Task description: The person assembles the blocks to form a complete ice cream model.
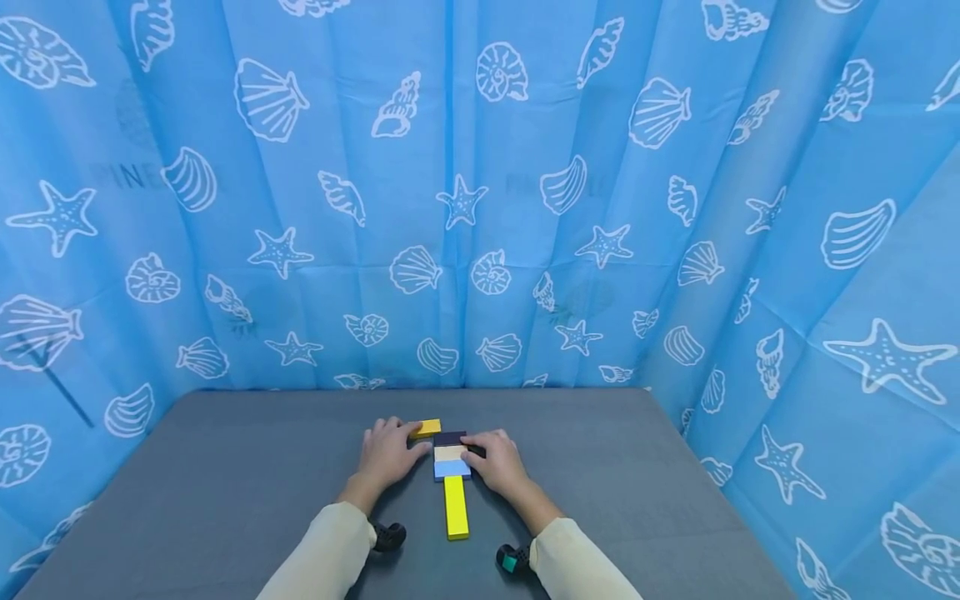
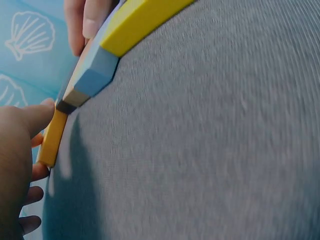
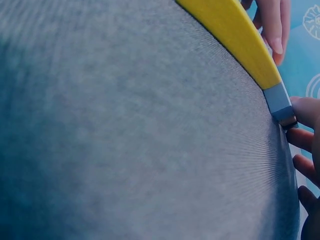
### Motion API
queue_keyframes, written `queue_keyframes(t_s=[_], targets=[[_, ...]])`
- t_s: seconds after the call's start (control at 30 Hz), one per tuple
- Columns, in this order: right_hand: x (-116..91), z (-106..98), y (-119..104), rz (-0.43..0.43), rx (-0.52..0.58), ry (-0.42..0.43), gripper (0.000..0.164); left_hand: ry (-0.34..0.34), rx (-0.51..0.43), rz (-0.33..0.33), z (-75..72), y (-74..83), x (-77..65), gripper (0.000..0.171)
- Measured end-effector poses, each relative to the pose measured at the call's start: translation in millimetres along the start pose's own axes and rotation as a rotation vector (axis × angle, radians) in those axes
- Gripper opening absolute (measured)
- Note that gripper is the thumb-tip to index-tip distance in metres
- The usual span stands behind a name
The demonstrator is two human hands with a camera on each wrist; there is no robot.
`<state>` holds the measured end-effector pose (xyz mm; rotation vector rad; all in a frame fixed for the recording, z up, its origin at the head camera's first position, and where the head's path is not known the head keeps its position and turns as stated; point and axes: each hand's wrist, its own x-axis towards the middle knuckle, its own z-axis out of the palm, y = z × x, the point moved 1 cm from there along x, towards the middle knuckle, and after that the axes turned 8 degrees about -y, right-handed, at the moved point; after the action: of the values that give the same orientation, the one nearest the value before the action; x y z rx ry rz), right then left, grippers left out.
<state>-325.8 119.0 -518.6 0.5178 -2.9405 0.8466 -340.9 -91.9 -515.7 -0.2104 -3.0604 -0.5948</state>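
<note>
My left hand (image 1: 386, 454) is at an orange-yellow block (image 1: 428, 428), its fingers at the block's left end. The left thumb points toward the side of a dark block (image 1: 450, 437). My right hand (image 1: 497, 460) grips that dark block's right end, with the thumb near a cream block (image 1: 450, 453). Below the cream block lies a light blue block (image 1: 452, 469), these three side by side. A long yellow block (image 1: 456, 508) extends from the blue one toward me. Close up, the left wrist view shows the left fingers against the orange-yellow block (image 2: 52, 140).
The blocks lie on a grey cloth-covered table (image 1: 600, 475). A blue curtain (image 1: 465, 250) with white shell and starfish prints hangs behind it and along the right side. Black bands (image 1: 387, 537) are worn on both wrists.
</note>
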Motion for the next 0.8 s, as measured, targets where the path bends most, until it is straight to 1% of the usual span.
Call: queue_keyframes(t_s=[0.13, 0.2, 0.4, 0.8], targets=[[-0.4, 0.0, -1.2, -0.004, 0.001, 0.001, 0.031, -0.016, -0.004, 0.012, 3.6, 5.5, 2.0, 0.059], [-1.1, -0.3, -1.9, -0.007, 0.001, 0.002, 0.031, -0.012, -0.011, 0.018, 6.6, 7.8, 2.5, 0.059], [-1.6, -0.6, -2.7, -0.042, -0.023, 0.017, 0.031, -0.009, -0.039, 0.030, 7.3, 15.2, 0.3, 0.059], [-1.3, 0.3, -2.0, -0.032, -0.039, 0.015, 0.030, -0.026, -0.048, 0.058, 11.8, 16.6, 0.8, 0.060]])
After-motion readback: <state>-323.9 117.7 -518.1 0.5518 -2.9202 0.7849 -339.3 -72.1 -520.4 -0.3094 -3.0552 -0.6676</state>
